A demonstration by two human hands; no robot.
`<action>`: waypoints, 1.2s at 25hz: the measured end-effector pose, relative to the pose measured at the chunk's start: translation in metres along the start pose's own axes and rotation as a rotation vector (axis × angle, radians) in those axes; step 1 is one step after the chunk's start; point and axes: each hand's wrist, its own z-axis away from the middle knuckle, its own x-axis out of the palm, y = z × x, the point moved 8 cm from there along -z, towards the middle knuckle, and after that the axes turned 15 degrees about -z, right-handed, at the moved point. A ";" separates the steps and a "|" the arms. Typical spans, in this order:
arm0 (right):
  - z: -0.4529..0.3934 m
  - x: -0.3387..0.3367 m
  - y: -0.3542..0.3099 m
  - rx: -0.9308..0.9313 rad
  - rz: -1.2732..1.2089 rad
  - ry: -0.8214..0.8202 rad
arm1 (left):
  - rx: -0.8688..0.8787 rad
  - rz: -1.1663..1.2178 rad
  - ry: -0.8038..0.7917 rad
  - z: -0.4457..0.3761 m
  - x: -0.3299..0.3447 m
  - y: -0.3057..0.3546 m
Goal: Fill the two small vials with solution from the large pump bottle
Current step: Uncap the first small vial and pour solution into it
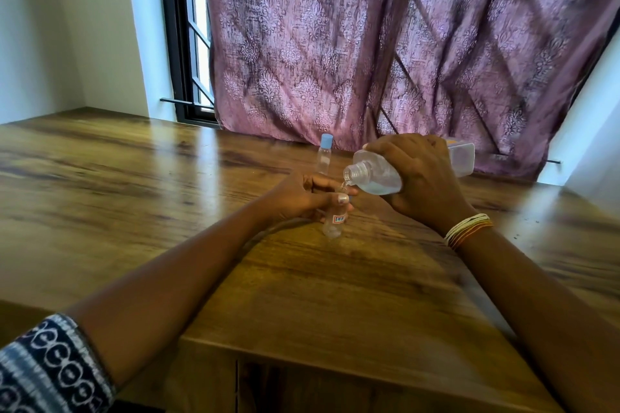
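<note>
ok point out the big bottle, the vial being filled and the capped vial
big bottle [379, 174], head view, clear shoulder near its open neck
vial being filled [332, 228], head view, lower body below the label
capped vial [326, 140], head view, blue cap

1. The right hand [421, 178] tips the big bottle [379, 174] (its pump is off).
2. The left hand [302, 196] holds a small vial [335, 221] under it.
3. Another vial [325, 154] stands behind on the table [134, 194].

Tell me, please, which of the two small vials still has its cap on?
The vial standing alone at the back, near the curtain, wears a light blue cap. The other vial, held in the left hand, is uncapped under the tilted large bottle.
</note>
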 end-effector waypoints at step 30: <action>0.000 -0.001 0.001 0.002 0.023 0.008 | -0.037 0.008 -0.005 0.004 0.000 0.002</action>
